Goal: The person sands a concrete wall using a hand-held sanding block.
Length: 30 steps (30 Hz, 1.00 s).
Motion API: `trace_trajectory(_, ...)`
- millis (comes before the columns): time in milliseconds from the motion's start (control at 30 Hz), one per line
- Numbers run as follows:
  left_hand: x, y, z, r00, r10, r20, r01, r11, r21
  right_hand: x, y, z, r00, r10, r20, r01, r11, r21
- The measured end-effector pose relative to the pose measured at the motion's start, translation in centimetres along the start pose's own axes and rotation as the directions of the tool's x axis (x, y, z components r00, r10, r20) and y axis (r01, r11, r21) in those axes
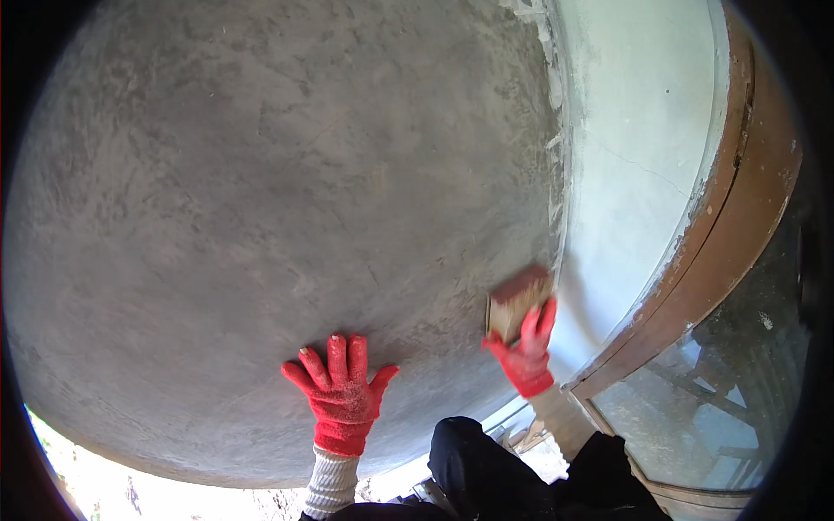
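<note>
My left hand, in a red knit glove with worn fingertips, lies palm-down with fingers spread against a grey plastered wall. In my right hand, also red-gloved, is a wooden block with a reddish-brown face at its far end. The block is against the grey surface, close to the corner where it meets a pale wall. It looks slightly blurred, and its underside is hidden. My thumb and fingers grip its near sides.
A brown wooden frame borders the pale wall on the right, with a glass pane below it. Rough white plaster runs along the corner. My dark-clothed knee shows at the bottom. Bright daylight shows beyond the grey wall's lower left edge.
</note>
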<state>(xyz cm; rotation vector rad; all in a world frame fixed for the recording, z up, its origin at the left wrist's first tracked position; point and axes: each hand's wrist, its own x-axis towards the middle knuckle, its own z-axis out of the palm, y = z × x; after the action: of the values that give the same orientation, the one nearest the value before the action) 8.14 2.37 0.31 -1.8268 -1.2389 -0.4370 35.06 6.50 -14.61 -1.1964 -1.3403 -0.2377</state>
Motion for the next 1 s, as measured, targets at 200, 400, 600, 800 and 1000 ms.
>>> trace_trajectory(200, 0.5, 0.5, -0.4, 0.997, 0.008, 0.081, -0.012, 0.998, 0.054, -0.8, 1.1, -1.9, 0.992, -0.119, 0.046, 0.116, 0.991, 0.059)
trace_trajectory(400, 0.2, -0.1, -0.2, 1.0, 0.005, 0.029, -0.007, 0.997, 0.082, 16.8, -6.9, -3.9, 0.961, -0.186, -0.204, 0.208, 0.974, 0.09)
trace_trajectory(600, 0.2, -0.2, -0.1, 1.0, 0.02, 0.003, -0.02, 0.996, 0.087, 3.5, -2.1, -0.3, 0.998, -0.037, -0.047, 0.04, 0.997, 0.063)
trace_trajectory(800, 0.4, 0.4, -0.4, 0.997, 0.002, 0.077, -0.007, 0.997, 0.073, -6.5, 2.7, -2.2, 0.982, -0.005, 0.189, 0.01, 1.0, -0.029)
trace_trajectory(1000, 0.0, -0.2, -0.1, 1.0, 0.009, 0.025, -0.011, 0.996, 0.083, 13.7, -4.9, -2.9, 0.987, -0.112, -0.115, 0.119, 0.991, 0.056)
